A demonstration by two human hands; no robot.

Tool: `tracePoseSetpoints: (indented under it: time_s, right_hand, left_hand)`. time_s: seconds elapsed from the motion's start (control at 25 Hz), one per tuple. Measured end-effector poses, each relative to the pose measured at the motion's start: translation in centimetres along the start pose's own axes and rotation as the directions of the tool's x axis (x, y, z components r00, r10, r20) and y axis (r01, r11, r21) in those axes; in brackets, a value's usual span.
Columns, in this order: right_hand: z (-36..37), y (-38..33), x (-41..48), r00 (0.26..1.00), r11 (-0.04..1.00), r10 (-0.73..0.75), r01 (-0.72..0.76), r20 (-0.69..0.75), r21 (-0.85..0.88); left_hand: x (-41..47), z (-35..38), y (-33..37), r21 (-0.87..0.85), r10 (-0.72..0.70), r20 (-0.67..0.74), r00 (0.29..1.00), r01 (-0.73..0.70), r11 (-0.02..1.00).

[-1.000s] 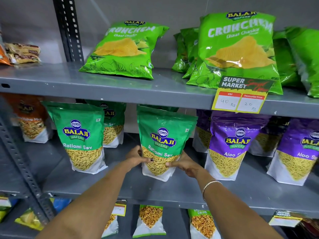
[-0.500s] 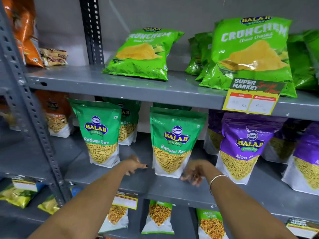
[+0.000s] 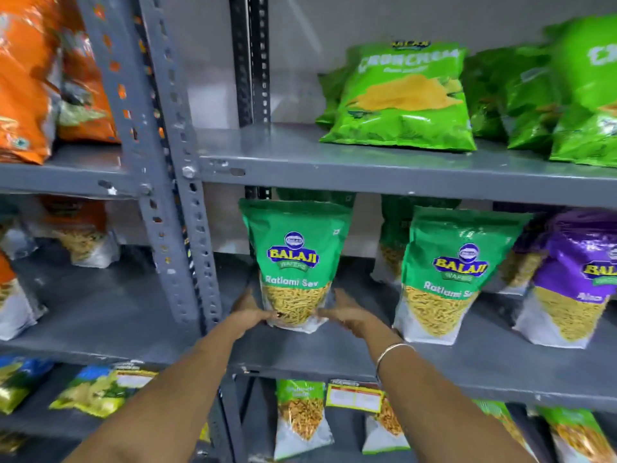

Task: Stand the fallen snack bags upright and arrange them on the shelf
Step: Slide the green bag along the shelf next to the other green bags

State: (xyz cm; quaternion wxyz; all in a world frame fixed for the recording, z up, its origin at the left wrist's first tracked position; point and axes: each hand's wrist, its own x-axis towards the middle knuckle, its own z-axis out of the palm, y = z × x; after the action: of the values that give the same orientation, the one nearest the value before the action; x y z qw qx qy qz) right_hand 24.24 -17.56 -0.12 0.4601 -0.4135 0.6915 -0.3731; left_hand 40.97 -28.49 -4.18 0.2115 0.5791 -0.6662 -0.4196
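Note:
A green Ratlami Sev bag (image 3: 295, 259) stands upright at the left end of the middle shelf (image 3: 467, 365). My left hand (image 3: 248, 315) presses its lower left side and my right hand (image 3: 347, 317) its lower right side, so both hold the bag's base. A second green Ratlami Sev bag (image 3: 450, 275) stands upright to the right, apart from my hands. A purple Aloo Sev bag (image 3: 574, 279) stands further right. More bags stand behind them, partly hidden.
A grey slotted upright post (image 3: 173, 202) rises just left of my left hand. Green Crunchem bags (image 3: 404, 98) lean on the upper shelf. Orange bags (image 3: 30, 78) fill the left bay. Several small bags and a price tag (image 3: 354, 397) sit on the lower shelf.
My hands let go of the middle green bag, moved left, and now close on the left green bag's base. The view has swung left.

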Motion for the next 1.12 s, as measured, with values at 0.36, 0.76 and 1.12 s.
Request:
tracePoseSetpoints:
  time_s: [0.36, 0.76, 1.12]
  right_hand:
    - [2.6, 2.3, -1.3, 0.970, 0.986, -0.084, 0.115, -0.228, 0.123]
    - [2.5, 3.9, -5.2, 0.969, 0.994, -0.111, 0.110, -0.220, -0.018]
    - [2.9, 4.1, -4.9, 0.962, 0.991, -0.123, 0.131, -0.242, 0.015]
  left_hand:
    - [-1.4, 1.0, -2.1, -0.126, 0.091, 0.095, 0.991, -0.078, 0.989]
    - [-8.2, 0.4, -1.4, 0.075, 0.117, 0.024, 0.993, -0.118, 0.990]
    - [-8.0, 0.4, -1.2, 0.059, 0.111, 0.040, 0.993, -0.113, 0.992]
